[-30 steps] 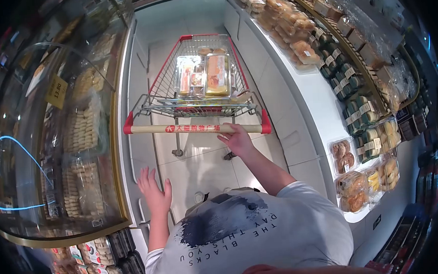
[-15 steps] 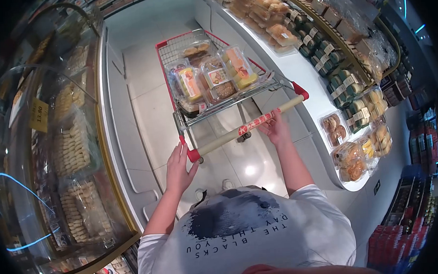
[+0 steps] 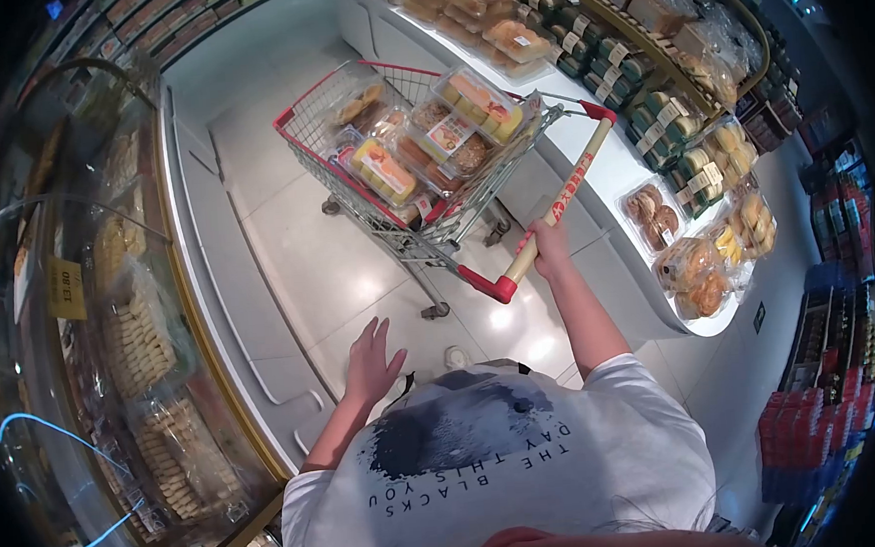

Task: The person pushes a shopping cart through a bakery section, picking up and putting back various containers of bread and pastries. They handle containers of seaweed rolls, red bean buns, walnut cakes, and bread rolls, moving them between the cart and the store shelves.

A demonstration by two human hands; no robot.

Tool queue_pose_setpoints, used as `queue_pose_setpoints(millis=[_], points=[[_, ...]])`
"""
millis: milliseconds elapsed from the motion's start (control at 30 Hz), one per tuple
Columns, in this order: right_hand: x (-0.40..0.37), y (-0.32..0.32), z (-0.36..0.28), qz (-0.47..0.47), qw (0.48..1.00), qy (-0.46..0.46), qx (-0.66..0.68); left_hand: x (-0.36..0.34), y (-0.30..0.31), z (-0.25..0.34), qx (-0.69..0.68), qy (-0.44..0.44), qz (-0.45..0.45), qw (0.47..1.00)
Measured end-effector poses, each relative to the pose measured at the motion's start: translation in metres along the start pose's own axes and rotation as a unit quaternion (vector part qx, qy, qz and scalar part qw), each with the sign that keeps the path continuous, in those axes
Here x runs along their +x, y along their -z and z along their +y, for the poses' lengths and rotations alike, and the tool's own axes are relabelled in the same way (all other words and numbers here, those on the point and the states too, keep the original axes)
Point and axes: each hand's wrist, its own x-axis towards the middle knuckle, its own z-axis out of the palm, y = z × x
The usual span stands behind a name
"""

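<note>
Display counter point(image 3: 706, 323): at 3 o'clock in view. Shopping cart point(image 3: 285, 118): 12 o'clock, holding bakery packs point(image 3: 386, 171). Handle point(image 3: 574, 177): on the cart's 4 o'clock side, under the fingers of the right hand point(image 3: 550, 248), which are clamped around it near its 7 o'clock end. Left hand point(image 3: 368, 363): below the cart, holding nothing; thumb spread from extended fingers. Versus the earlier frame, the handle is steeper and the left hand has separated from its end.

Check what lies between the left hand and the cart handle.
Head view: tiled floor shows between left hand and cart handle, a caster alongside.
</note>
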Motion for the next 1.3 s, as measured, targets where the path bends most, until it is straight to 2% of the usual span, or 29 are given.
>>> queue_pose_setpoints(millis=[100,300,400,600,700,833,933,1033,1133,1200,1233,1267,1300], points=[[0.011,0.024,-0.011,-0.002,1.0,-0.002,-0.013,0.0,-0.006,-0.001,0.004,0.029,-0.022,0.999],[0.02,0.064,-0.036,-0.011,0.999,-0.02,-0.034,0.024,-0.014,0.004,-0.011,0.075,-0.008,0.997],[0.016,0.074,-0.039,-0.007,0.999,-0.013,-0.045,0.05,-0.024,0.007,-0.034,0.071,-0.001,0.997],[0.019,0.087,-0.048,0.007,0.997,-0.036,-0.065,0.116,-0.028,0.008,-0.039,0.008,0.001,0.999],[0.023,0.089,-0.054,0.035,0.996,-0.045,-0.071,0.16,-0.01,-0.02,-0.015,-0.028,0.051,0.998],[0.028,0.089,-0.059,0.077,0.988,-0.057,-0.12,0.238,0.014,-0.086,-0.003,-0.067,0.16,0.985],[0.033,0.095,-0.064,0.112,0.974,-0.071,-0.184,0.301,0.031,-0.139,0.033,0.001,0.114,0.993],[0.038,0.098,-0.06,0.177,0.955,-0.031,-0.235,0.359,0.034,-0.189,0.108,0.151,-0.065,0.98],[0.04,0.104,-0.057,0.271,0.894,-0.016,-0.356,0.411,-0.027,-0.291,-0.008,0.205,-0.27,0.941],[0.039,0.115,-0.052,0.317,0.83,-0.002,-0.46,0.413,-0.036,-0.311,-0.158,0.253,-0.33,0.895],[0.036,0.119,-0.048,0.346,0.766,0.046,-0.54,0.413,-0.038,-0.311,-0.229,0.277,-0.358,0.862],[0.034,0.123,-0.042,0.37,0.692,0.09,-0.613,0.412,-0.041,-0.31,-0.203,0.384,-0.371,0.821],[0.034,0.115,-0.04,0.386,0.609,0.132,-0.68,0.411,-0.046,-0.313,-0.236,0.382,-0.385,0.806]])
